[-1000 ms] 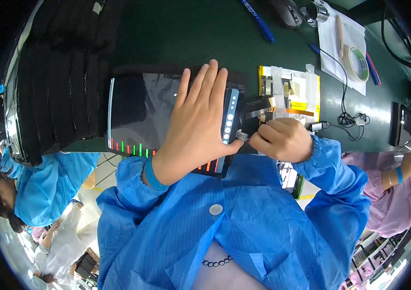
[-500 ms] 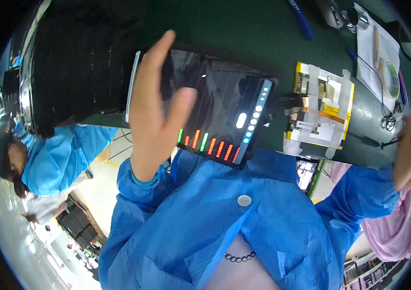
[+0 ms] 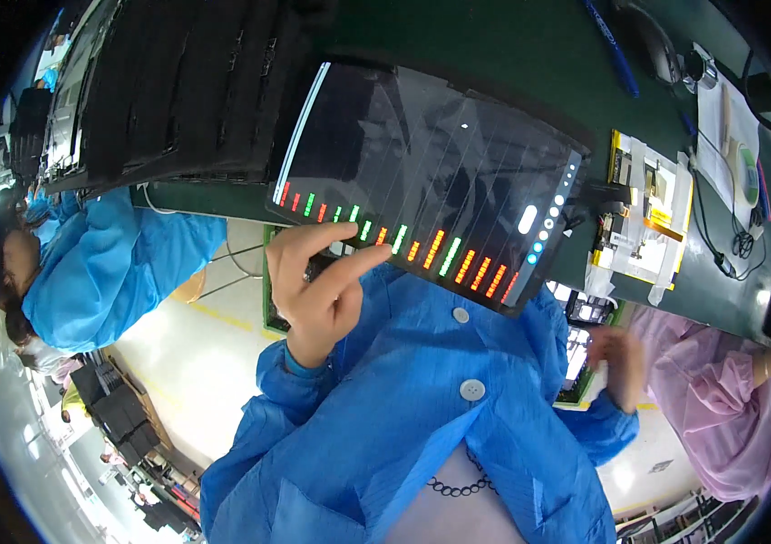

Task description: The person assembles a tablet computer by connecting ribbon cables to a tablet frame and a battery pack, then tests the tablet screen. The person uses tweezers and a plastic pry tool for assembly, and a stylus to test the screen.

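A flat lit display panel (image 3: pixel 431 163) lies tilted on the dark green bench in front of me. Red and green marks run along its near edge, and a strip of white and blue dots lines its right side. My left hand (image 3: pixel 317 286) is at the near edge, two digits stretched apart over the coloured marks and the other fingers curled. It holds nothing that I can see. My right hand (image 3: pixel 619 363) is low on the right, below the bench edge, smeared by motion, so its fingers cannot be read. A taped circuit assembly (image 3: pixel 644 213) with yellow edges sits right of the panel, joined by a dark connector.
A stack of black panels (image 3: pixel 168 91) fills the bench's left. At the far right are a blue pen (image 3: pixel 614 50), a mouse (image 3: pixel 648 45), a tape roll (image 3: pixel 744 172), paper and a black cable (image 3: pixel 721 258). People in blue (image 3: pixel 118 276) and pink (image 3: pixel 712 390) clothing are on either side.
My left hand has moved from above the panel's left part down to its near edge. My right hand has come back from the far right toward my body. The view has shifted.
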Demonstrator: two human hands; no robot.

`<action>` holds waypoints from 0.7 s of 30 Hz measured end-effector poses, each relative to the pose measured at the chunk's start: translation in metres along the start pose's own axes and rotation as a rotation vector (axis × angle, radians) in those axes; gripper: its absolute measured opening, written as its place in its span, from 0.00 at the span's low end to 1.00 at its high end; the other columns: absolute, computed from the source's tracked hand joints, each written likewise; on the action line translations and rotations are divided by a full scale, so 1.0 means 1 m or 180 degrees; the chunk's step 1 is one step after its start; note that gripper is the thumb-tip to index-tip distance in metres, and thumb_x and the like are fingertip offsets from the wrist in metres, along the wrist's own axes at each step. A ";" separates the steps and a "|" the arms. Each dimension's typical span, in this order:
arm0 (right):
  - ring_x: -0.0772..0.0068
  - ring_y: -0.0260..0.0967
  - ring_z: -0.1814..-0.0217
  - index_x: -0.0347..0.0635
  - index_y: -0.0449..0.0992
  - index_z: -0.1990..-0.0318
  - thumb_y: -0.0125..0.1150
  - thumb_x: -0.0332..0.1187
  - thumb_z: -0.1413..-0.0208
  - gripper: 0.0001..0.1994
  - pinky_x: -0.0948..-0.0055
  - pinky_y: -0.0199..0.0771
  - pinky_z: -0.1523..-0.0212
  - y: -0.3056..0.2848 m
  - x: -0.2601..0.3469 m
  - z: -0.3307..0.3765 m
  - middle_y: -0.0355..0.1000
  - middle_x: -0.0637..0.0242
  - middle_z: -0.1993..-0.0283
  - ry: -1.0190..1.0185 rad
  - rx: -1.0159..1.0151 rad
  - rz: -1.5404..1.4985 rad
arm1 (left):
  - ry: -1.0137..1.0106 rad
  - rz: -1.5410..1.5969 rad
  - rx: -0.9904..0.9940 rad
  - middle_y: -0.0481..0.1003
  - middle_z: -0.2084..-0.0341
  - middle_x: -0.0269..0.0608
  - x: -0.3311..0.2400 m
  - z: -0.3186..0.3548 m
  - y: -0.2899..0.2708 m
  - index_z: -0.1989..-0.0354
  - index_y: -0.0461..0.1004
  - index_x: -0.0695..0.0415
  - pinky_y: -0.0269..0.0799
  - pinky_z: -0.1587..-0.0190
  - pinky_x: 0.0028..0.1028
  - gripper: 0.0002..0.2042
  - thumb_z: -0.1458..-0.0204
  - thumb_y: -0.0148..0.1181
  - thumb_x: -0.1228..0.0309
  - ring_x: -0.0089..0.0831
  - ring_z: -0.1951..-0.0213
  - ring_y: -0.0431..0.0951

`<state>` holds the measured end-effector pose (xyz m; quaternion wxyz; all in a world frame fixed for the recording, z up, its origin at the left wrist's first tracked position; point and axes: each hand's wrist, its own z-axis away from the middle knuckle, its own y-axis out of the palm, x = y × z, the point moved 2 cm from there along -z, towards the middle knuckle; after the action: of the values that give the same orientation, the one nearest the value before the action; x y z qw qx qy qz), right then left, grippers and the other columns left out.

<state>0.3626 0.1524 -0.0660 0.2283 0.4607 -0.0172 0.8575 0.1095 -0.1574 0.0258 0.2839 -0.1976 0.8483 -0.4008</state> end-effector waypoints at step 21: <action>0.86 0.52 0.80 0.34 0.68 0.54 0.42 0.30 0.39 0.11 0.85 0.54 0.80 -0.110 -0.072 0.070 0.62 0.72 0.74 -0.1918 -0.2554 -0.4050 | -0.0614 -0.0659 0.0487 0.62 0.45 0.56 0.036 -0.062 0.030 0.41 0.55 0.60 0.58 0.41 0.39 0.30 0.43 0.45 0.50 0.51 0.43 0.63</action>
<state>0.4958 0.2069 -0.1035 0.8058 0.4765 -0.1189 0.3310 0.0394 -0.1248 0.0227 0.3355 -0.2994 0.7592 -0.4705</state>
